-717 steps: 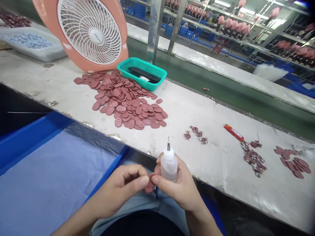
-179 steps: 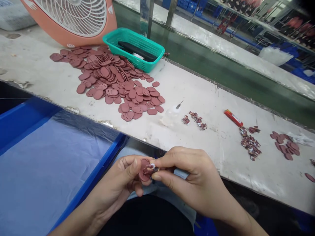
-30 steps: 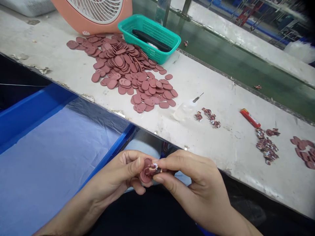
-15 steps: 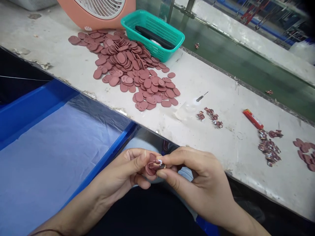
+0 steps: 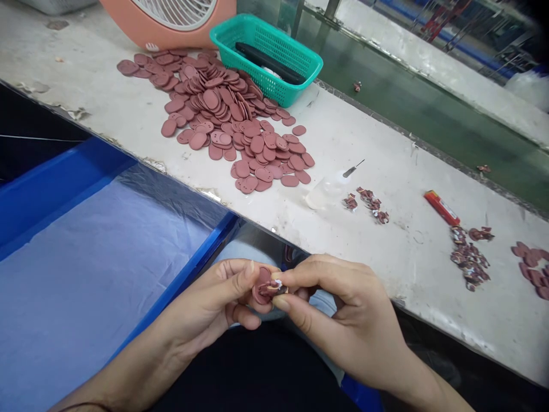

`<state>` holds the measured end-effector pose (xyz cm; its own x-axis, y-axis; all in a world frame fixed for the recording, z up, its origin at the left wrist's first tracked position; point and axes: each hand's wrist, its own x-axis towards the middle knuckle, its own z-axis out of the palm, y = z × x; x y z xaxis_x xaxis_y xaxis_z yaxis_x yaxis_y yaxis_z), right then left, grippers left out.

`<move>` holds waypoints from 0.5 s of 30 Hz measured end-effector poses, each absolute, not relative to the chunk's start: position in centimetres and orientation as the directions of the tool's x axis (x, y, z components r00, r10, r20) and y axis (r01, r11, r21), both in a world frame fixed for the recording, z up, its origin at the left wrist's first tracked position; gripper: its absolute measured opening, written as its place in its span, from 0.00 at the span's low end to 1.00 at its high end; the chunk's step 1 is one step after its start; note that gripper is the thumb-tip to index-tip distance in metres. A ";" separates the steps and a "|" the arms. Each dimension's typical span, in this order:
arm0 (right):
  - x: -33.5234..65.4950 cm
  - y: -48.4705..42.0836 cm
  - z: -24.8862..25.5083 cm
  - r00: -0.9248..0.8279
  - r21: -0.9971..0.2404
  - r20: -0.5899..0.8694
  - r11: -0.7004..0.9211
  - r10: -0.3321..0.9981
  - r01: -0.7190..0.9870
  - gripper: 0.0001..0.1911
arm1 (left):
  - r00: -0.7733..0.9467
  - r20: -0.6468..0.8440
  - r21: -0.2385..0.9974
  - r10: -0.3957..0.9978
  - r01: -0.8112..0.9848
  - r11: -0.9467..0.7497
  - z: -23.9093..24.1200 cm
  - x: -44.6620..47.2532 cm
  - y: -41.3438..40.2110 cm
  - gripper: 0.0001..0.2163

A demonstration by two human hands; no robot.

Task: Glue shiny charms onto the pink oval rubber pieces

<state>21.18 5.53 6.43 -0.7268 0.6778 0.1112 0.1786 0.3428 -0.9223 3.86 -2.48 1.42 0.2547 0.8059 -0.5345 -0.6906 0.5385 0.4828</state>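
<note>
Between thumb and fingers, my left hand [image 5: 227,294] grips an oval reddish-brown base [image 5: 261,281]. My right hand [image 5: 343,309] pinches a small painted figurine [image 5: 274,288], brown with white and orange-yellow bits, against the face of that base. Both hands meet in front of the bench edge, over my lap. The contact point between figurine and base is partly covered by my fingers. On the bench lies a big pile of similar oval bases [image 5: 214,103]. More small figurines [image 5: 469,260] are heaped at the right, and a few others [image 5: 372,203] lie nearer the middle.
A translucent bottle with a needle tip [image 5: 328,189] lies on the bench [image 5: 369,263]. Behind are a green basket [image 5: 295,94] and an orange fan [image 5: 171,34]. A red packet [image 5: 441,208] and more bases [image 5: 534,266] are rightward. The green conveyor belt [image 5: 398,94] carries small figurines. A blue bin [image 5: 201,252] stands left.
The small figurines on the green belt have shifted right, along the bench. My hands keep the figurine against the base with hardly any movement.
</note>
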 end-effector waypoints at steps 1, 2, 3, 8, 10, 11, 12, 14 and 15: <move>21.2 5.5 6.4 -0.728 -0.922 0.107 0.342 0.677 0.183 0.06 | 0.255 -0.535 0.482 0.805 -0.690 0.540 1.4 3.8 -2.5 0.21; 21.1 5.5 6.4 -0.730 -0.922 0.100 0.338 0.677 0.188 0.06 | 0.258 -0.534 0.481 0.805 -0.690 0.541 1.4 3.8 -2.5 0.21; 21.1 5.5 6.4 -0.731 -0.923 0.094 0.334 0.675 0.190 0.06 | 0.260 -0.532 0.481 0.806 -0.691 0.540 1.4 3.8 -2.6 0.20; 20.9 5.5 6.4 -0.720 -0.924 0.115 0.340 0.684 0.175 0.09 | 0.245 -0.530 0.506 0.812 -0.677 0.535 1.3 3.6 -2.7 0.19; 20.7 5.5 6.4 -0.710 -0.919 0.142 0.359 0.690 0.164 0.10 | 0.241 -0.533 0.510 0.811 -0.673 0.535 1.2 3.5 -2.8 0.19; 20.7 5.5 6.4 -0.705 -0.916 0.158 0.369 0.692 0.157 0.10 | 0.239 -0.534 0.510 0.811 -0.674 0.535 1.2 3.5 -2.8 0.18; 20.6 5.5 6.4 -0.700 -0.914 0.172 0.378 0.693 0.149 0.10 | 0.241 -0.532 0.511 0.811 -0.673 0.535 1.2 3.4 -2.8 0.18; 20.4 5.5 6.4 -0.694 -0.911 0.191 0.390 0.694 0.139 0.11 | 0.238 -0.533 0.516 0.812 -0.669 0.534 1.2 3.4 -2.8 0.18; 20.4 5.5 6.4 -0.693 -0.909 0.195 0.393 0.694 0.137 0.11 | 0.234 -0.538 0.520 0.810 -0.665 0.537 1.3 3.4 -2.8 0.17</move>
